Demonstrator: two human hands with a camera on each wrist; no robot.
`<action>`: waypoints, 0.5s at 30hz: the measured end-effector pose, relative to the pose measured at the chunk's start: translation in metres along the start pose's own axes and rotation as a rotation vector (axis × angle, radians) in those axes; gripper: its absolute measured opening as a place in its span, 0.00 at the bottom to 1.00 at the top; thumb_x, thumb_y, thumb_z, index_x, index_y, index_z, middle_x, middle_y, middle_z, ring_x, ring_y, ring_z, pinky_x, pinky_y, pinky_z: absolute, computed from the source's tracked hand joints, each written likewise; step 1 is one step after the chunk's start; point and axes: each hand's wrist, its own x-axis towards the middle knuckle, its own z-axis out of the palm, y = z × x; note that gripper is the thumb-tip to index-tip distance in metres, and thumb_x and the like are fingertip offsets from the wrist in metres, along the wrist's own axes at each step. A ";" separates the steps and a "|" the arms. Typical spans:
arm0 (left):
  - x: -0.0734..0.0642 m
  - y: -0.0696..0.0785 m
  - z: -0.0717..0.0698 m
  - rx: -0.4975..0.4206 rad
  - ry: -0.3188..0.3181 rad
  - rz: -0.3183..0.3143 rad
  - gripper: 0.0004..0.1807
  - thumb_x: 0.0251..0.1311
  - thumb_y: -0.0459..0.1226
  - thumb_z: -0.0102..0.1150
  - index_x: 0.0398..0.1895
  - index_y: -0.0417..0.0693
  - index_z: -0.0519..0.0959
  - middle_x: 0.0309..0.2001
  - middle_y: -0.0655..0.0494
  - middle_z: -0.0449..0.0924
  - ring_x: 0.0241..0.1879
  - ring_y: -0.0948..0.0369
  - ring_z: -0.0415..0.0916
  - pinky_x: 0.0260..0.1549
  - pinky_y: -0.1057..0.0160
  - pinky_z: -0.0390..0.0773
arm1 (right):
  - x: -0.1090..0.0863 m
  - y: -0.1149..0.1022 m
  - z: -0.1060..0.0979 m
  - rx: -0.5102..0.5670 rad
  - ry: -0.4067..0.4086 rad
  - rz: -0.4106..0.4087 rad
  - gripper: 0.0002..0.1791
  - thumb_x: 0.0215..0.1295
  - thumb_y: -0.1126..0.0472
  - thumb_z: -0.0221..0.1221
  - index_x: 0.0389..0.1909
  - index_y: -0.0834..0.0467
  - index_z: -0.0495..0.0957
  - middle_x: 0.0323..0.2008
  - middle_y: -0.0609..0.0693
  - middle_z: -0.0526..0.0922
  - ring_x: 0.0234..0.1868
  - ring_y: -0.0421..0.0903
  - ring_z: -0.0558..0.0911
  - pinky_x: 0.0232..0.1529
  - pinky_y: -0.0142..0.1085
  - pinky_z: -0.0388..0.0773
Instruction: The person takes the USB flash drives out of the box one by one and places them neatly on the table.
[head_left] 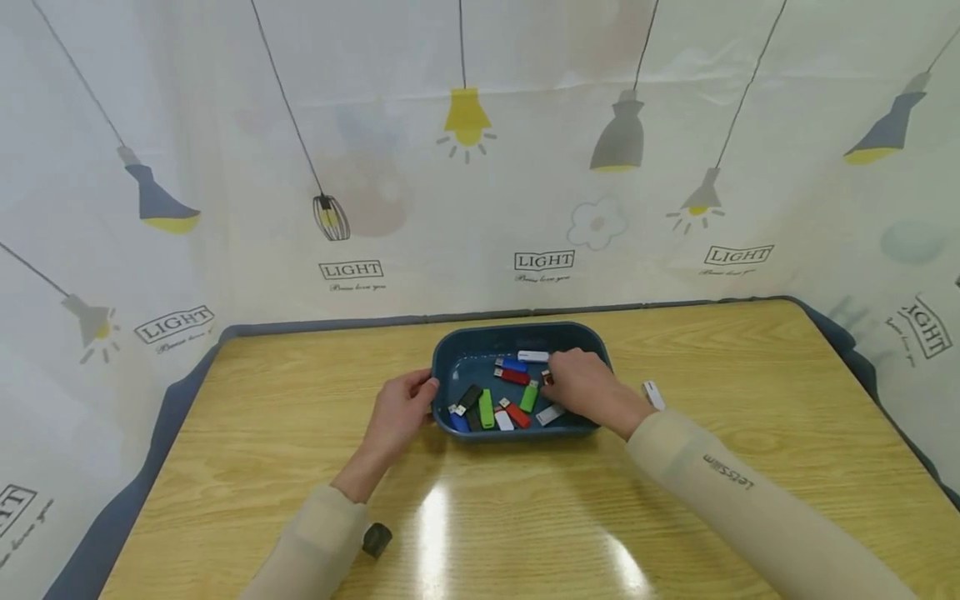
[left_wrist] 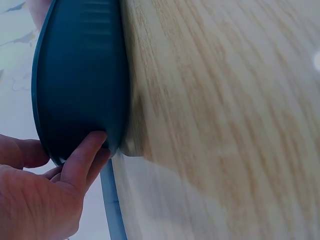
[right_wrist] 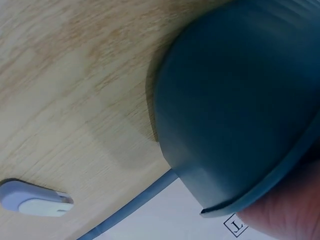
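Observation:
A dark blue-green plastic tray (head_left: 525,435) stands on the table, holding several USB flash drives in blue, red, green, black, white and grey. My left hand (head_left: 399,408) grips its left end; in the left wrist view the thumb is at the rim and the fingers (left_wrist: 82,162) press the outer wall. Over the right side of the tray, my right hand (head_left: 588,387) reaches in with bent fingers, pinching a USB flash drive (head_left: 547,377) whose metal end peeks out. Most of its fingertips are hidden behind the tray wall in the right wrist view.
Outside the tray on the right lies a white USB flash drive (head_left: 653,395), pale lilac and white in the right wrist view. A small dark object (head_left: 377,540) sits beside the left sleeve. Behind the wooden table (head_left: 315,358) hangs a lamp-printed curtain (head_left: 480,208).

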 end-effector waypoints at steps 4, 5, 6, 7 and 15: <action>0.001 0.001 0.000 -0.005 0.003 -0.009 0.22 0.78 0.36 0.50 0.68 0.31 0.73 0.57 0.36 0.82 0.51 0.47 0.83 0.44 0.53 0.89 | 0.000 -0.001 0.000 -0.032 0.016 -0.027 0.12 0.71 0.58 0.65 0.34 0.63 0.81 0.25 0.51 0.79 0.25 0.47 0.77 0.25 0.36 0.76; 0.002 0.000 0.000 -0.006 0.002 -0.006 0.22 0.78 0.36 0.50 0.68 0.30 0.73 0.57 0.36 0.82 0.51 0.47 0.83 0.44 0.53 0.89 | 0.000 -0.001 0.000 -0.037 0.021 -0.032 0.11 0.71 0.58 0.64 0.34 0.63 0.81 0.25 0.51 0.79 0.25 0.47 0.77 0.25 0.37 0.76; 0.002 0.001 0.000 -0.006 0.003 -0.006 0.22 0.78 0.36 0.51 0.68 0.30 0.73 0.57 0.36 0.82 0.51 0.47 0.83 0.43 0.53 0.89 | 0.000 -0.001 -0.001 -0.040 0.023 -0.039 0.11 0.71 0.59 0.64 0.34 0.63 0.81 0.25 0.52 0.79 0.25 0.47 0.77 0.25 0.37 0.76; 0.002 0.001 0.000 -0.004 0.003 -0.003 0.22 0.78 0.35 0.51 0.68 0.30 0.73 0.57 0.36 0.82 0.50 0.47 0.83 0.43 0.54 0.89 | 0.000 -0.001 -0.001 -0.044 0.028 -0.044 0.10 0.71 0.59 0.64 0.34 0.63 0.82 0.25 0.52 0.79 0.25 0.47 0.77 0.25 0.37 0.76; 0.001 -0.001 -0.001 0.012 0.012 -0.002 0.22 0.78 0.36 0.50 0.67 0.31 0.74 0.55 0.36 0.83 0.47 0.49 0.84 0.40 0.55 0.89 | -0.007 0.001 -0.010 0.015 0.110 -0.078 0.11 0.69 0.61 0.63 0.27 0.60 0.81 0.21 0.50 0.78 0.22 0.45 0.74 0.22 0.34 0.69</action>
